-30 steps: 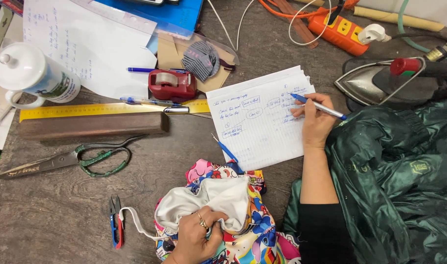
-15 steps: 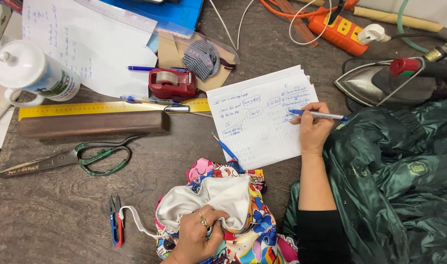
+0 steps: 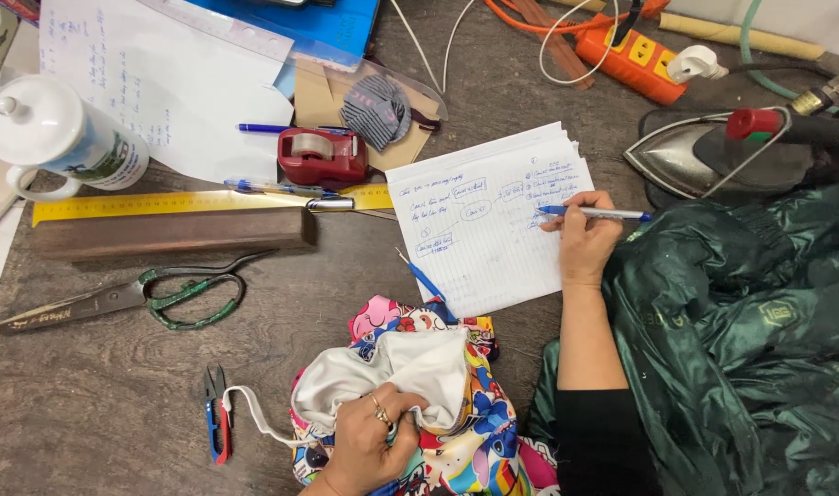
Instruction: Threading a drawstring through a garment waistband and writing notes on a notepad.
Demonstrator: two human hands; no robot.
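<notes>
The table (image 3: 89, 422) is dark, scuffed wood grain, crowded edge to edge. Largest on it is the green satin (image 3: 750, 349), glossy and heavily creased, heaped at the right edge and partly over the right forearm. Next comes the loose sheet (image 3: 162, 83) at top left, then the notepad (image 3: 493, 220), lined pages slightly fanned, lying at a tilt near the middle. The iron (image 3: 713, 161) sits behind it, metal sole dull and pointed left. Below the pad lies the print cloth (image 3: 456, 441), bright cartoon cotton with a smooth white lining turned outward.

The right hand (image 3: 585, 243) rests on the pad's right edge, fingers pinched round a pen (image 3: 594, 213) with its tip on the paper. The left hand (image 3: 369, 441) is closed on a bunch of the white lining, ring showing.

For neat writing, I judge the wrist should stay planted on the page and the pad kept flat, since the fanned sheets could slide; the left hand's hold seems only to pin the cloth in place.

Smaller things: a long wood block (image 3: 171, 234) beside a yellow ruler (image 3: 199, 202), green-handled shears (image 3: 116, 298), a white mug (image 3: 56, 138), a red tape dispenser (image 3: 323, 156), and small snips (image 3: 215, 413)
</notes>
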